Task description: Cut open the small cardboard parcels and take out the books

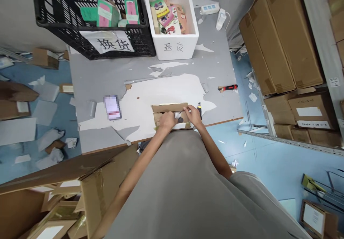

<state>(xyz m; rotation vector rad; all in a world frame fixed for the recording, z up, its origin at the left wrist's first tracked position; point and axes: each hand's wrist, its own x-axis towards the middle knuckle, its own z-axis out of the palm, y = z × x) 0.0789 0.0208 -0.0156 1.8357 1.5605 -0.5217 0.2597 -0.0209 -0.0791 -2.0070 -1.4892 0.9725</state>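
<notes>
Close to my body at the table's near edge sits a small opened cardboard box (170, 108), its far flap raised. My left hand (167, 120) is curled over the box's opening, and its fingertips are hard to see. Just to the right of those fingers a small white and dark item (180, 118) shows inside the box; I cannot make out its kind. My right hand (194, 115) pinches the box's flap at the far right corner. Beside my right wrist lies a yellow and black utility knife (199, 109), partly covered by the hand.
A black crate (94, 54) and a white bin (174, 54) holding small packages stand at the table's back. A red and black cutter (228, 87) lies right, a phone (113, 107) left. A large carton (91, 199) and a shelf (292, 138) flank the table (94, 70).
</notes>
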